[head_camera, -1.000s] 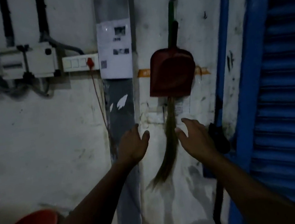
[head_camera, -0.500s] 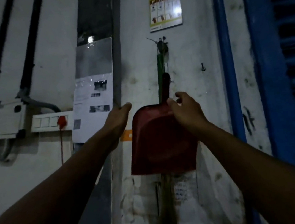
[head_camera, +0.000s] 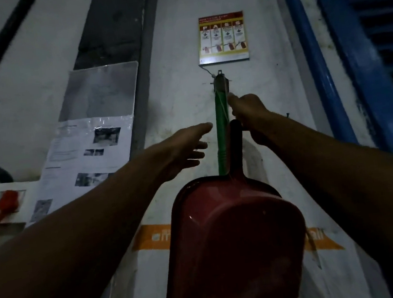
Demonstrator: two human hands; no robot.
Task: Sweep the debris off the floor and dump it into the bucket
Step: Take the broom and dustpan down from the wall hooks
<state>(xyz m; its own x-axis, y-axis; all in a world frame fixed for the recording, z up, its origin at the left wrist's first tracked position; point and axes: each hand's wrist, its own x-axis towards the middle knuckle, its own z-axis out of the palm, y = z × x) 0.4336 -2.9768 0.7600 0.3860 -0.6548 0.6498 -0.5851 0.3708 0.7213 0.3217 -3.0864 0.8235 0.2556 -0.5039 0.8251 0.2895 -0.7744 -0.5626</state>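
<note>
White papers with printed photos [head_camera: 85, 160] are taped to the wall at left; the left hand [head_camera: 185, 147] reaches up, fingers straight, holding nothing. The green broom handle [head_camera: 222, 125] and dark red plastic dustpan [head_camera: 235, 248] hang at centre; the right hand's [head_camera: 250, 115] grip can't be made out

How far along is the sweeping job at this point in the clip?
Barely started. Nothing looks swept: the red dustpan and the green-handled broom hang on the wall hook. In hand: the right hand reaches up beside the broom handle near the hook, and the left hand is open beside it. Left: unhooking both tools, sweeping, dumping. Neither floor nor bucket is in view.
</note>
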